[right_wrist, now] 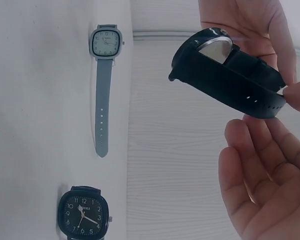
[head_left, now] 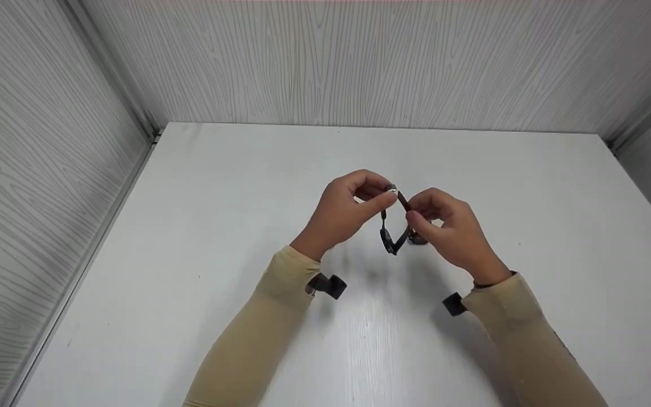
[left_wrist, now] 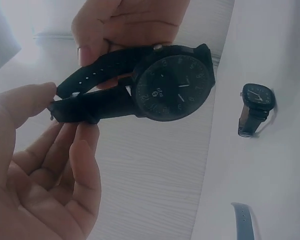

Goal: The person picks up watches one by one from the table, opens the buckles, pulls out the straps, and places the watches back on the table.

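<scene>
A black wristwatch (left_wrist: pixel 172 87) with a large round dial hangs between the two hands above the table, its strap (right_wrist: pixel 230 90) bent round into a loop. My left hand (head_left: pixel 342 212) pinches the strap near the buckle between thumb and fingers. From the other side, my right hand (head_left: pixel 452 226) grips the punched part of the strap with thumb and fingertips. The right wrist view shows the watch's shiny metal back (right_wrist: pixel 217 50). Below, on the table, lie a black square-faced watch (right_wrist: pixel 84 214) and a pale grey-blue watch (right_wrist: pixel 106 44) with its strap stretched out.
The white tabletop (head_left: pixel 235 169) runs back to a wood-grain panel (head_left: pixel 325 68), with another panel (head_left: pixel 31 169) along the left. In the head view, the black square-faced watch (head_left: pixel 417 237) shows partly behind the right hand. Small black cameras (head_left: pixel 335 286) sit at both wrists.
</scene>
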